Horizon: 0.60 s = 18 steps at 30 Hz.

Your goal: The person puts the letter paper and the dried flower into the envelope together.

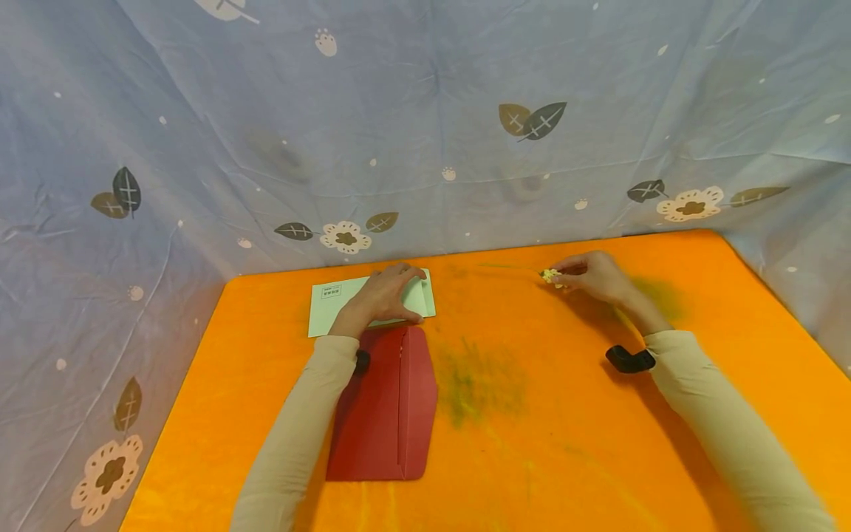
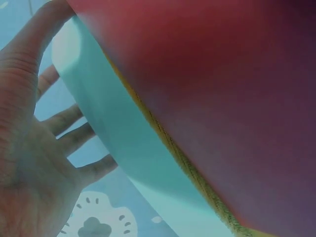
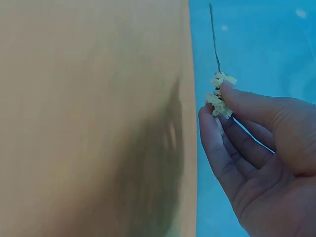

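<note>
A pale green envelope lies flat near the table's back edge, with printed characters at its left end. My left hand spreads over its right part, the thumb at the near edge and the fingers towards the far edge. In the left wrist view, the fingers are partly hidden behind the pale green envelope. To the right, my right hand pinches a small sprig of pale yellow flowers between thumb and fingertips. Its thin stem extends beyond the blossoms in the right wrist view.
A red envelope with its flap to the right lies nearer, partly beneath the left forearm. The orange table cover has greenish smudges. A patterned blue-grey cloth hangs behind and at the sides.
</note>
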Motion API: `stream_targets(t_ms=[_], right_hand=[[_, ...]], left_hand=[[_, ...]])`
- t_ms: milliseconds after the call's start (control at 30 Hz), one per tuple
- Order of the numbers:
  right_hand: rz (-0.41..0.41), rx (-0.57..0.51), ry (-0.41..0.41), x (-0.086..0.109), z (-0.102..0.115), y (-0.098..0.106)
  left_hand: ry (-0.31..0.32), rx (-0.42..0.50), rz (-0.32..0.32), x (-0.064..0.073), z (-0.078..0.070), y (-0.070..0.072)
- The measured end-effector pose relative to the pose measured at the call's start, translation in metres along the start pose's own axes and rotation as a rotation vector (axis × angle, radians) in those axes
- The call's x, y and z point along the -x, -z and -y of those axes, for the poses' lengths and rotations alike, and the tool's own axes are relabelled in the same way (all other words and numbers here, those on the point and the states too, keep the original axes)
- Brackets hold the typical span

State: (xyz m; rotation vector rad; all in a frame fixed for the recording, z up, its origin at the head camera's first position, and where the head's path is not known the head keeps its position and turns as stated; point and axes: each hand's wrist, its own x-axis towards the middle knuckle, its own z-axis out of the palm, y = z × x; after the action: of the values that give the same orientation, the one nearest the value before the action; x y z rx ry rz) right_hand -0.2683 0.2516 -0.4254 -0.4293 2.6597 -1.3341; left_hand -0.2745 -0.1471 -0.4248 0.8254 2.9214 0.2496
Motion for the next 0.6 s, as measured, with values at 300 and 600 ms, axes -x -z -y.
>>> stream_targets(t_ms=[300, 600], right_hand=[[0.053, 0.077, 0.049, -0.027, 0.024, -0.039], [0.099, 0.077, 0.096, -0.038, 0.038, -0.062]], left_hand=[[0.001, -0.002, -0.001, 0.001, 0.001, 0.001], [0.006, 0.002, 0.003, 0.000, 0.002, 0.000]])
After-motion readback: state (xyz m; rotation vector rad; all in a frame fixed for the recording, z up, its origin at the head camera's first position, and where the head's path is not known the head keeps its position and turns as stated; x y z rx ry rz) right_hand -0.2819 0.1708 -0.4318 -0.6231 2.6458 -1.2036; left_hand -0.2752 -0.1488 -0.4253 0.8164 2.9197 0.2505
